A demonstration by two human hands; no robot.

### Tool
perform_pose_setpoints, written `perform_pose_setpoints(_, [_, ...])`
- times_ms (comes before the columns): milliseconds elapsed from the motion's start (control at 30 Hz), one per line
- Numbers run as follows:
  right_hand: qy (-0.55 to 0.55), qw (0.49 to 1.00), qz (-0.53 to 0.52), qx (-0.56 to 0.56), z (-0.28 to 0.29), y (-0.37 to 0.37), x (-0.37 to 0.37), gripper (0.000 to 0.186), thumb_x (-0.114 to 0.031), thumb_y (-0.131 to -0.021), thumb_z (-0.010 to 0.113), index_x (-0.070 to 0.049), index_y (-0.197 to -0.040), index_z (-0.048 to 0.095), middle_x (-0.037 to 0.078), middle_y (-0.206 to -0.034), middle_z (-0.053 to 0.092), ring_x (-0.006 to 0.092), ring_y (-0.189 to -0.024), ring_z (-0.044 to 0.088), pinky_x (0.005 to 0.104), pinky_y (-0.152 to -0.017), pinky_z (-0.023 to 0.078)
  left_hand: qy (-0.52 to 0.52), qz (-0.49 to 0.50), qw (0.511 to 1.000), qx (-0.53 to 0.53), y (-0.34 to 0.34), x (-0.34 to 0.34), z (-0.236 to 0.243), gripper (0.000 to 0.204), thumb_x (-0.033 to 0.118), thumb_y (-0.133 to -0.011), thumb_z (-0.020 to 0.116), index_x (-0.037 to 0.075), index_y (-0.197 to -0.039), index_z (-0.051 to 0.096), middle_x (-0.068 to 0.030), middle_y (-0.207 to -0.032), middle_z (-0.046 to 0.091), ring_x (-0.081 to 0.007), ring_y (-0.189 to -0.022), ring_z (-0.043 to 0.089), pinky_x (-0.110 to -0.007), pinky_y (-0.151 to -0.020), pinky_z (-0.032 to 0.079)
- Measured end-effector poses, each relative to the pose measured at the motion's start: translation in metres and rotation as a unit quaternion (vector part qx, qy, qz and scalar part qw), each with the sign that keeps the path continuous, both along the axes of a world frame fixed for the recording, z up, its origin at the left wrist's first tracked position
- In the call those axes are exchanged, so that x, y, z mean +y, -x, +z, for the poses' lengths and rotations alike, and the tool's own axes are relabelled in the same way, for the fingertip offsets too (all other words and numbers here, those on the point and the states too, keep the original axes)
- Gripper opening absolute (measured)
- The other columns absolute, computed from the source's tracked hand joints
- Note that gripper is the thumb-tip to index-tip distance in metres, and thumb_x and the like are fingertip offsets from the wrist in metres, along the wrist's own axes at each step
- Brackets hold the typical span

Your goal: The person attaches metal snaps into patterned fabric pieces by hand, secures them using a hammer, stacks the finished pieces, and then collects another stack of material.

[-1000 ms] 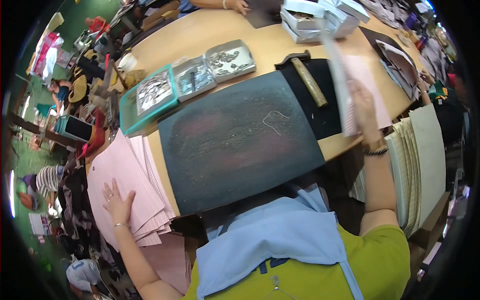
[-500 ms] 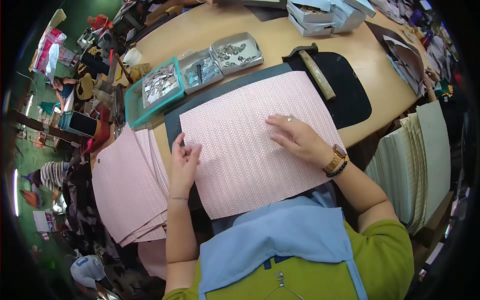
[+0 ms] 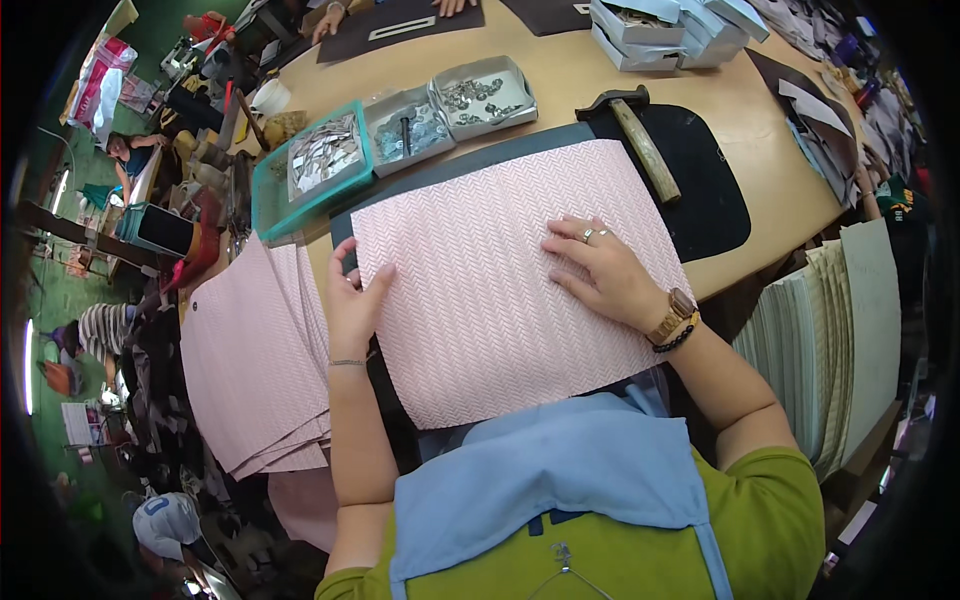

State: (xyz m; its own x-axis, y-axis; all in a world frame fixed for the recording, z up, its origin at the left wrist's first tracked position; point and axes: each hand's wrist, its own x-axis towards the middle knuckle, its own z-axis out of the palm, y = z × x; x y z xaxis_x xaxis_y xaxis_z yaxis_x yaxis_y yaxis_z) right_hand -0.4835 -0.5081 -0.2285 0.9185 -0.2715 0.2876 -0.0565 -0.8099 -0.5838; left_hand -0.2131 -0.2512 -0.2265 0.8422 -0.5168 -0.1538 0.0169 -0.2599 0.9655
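Pink zigzag sheet (image 3: 475,330) lies at the table's near side

Green floor (image 3: 162,28) at left gives way to a smooth wooden table (image 3: 775,185). Left to right: fanned pink sheets (image 3: 250,370), a teal plastic tray (image 3: 268,195), pale boxes (image 3: 500,124) of small parts, the woven-textured sheet on a dark board (image 3: 575,136), a wooden-handled hammer (image 3: 648,155) on a black pad (image 3: 715,190). Left hand (image 3: 352,308): thumb and fingers apart at the sheet's left edge, contact unclear. Right hand (image 3: 605,272): fingers loosely spread, resting on the sheet.
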Motion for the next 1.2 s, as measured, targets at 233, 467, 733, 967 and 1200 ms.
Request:
perform_pose_setpoints(233, [-0.007,0.995,0.091,-0.049,0.019,-0.049,-0.022,0.037,-0.027,-0.092,0.076,-0.005,-0.122,0.073,0.019,-0.127,0.071,0.0364,-0.121,0.065,0.0450,-0.107,0.050,-0.125,0.019,0.975,-0.182,-0.018,0.037,0.020,0.069,0.014,-0.092,0.080,0.004,-0.150,0.044,-0.0186,-0.127,0.069,-0.0255,-0.109,0.069,-0.035,-0.094,0.055])
perform_pose_setpoints(467, [-0.229,0.968,-0.034,-0.097,0.001,-0.154,-0.029,0.028,-0.026,-0.092,0.075,-0.003,-0.109,0.076,0.015,-0.099,0.075,0.0312,-0.090,0.072,0.0392,-0.082,0.057,-0.222,-0.105,0.866,-0.434,-0.040,-0.048,0.063,0.046,0.033,-0.098,0.073,0.001,-0.129,0.068,-0.0166,-0.117,0.074,-0.0257,-0.104,0.072,-0.036,-0.093,0.054])
perform_pose_setpoints(733, [-0.304,0.944,-0.064,-0.113,-0.020,-0.162,-0.037,0.022,-0.023,-0.092,0.074,-0.004,-0.102,0.077,0.013,-0.087,0.076,0.0241,-0.078,0.072,0.0358,-0.075,0.057,-0.236,-0.228,0.832,-0.448,-0.071,-0.263,0.038,0.025,0.031,-0.095,0.071,0.018,-0.115,0.079,-0.0101,-0.110,0.078,-0.0308,-0.101,0.074,-0.041,-0.088,0.057])
perform_pose_setpoints(967, [-0.321,0.939,-0.062,-0.109,-0.017,-0.164,-0.039,0.021,-0.018,-0.094,0.073,0.000,-0.103,0.075,0.014,-0.090,0.076,0.0228,-0.080,0.072,0.0353,-0.076,0.057,-0.303,-0.263,0.799,-0.448,-0.090,-0.322,0.000,0.020,0.024,-0.088,0.078,0.022,-0.107,0.084,-0.0126,-0.107,0.078,-0.0319,-0.104,0.074,-0.043,-0.092,0.057])
perform_pose_setpoints(1200, [-0.358,0.873,-0.139,-0.300,-0.018,-0.172,-0.050,0.020,-0.005,-0.094,0.071,-0.002,-0.113,0.075,0.011,-0.117,0.070,0.0175,-0.093,0.071,0.0302,-0.078,0.060,-0.149,-0.201,0.903,-0.349,-0.071,-0.294,0.018,0.023,0.024,-0.088,0.076,0.019,-0.109,0.082,-0.0112,-0.106,0.079,-0.0297,-0.098,0.076,-0.041,-0.092,0.058])
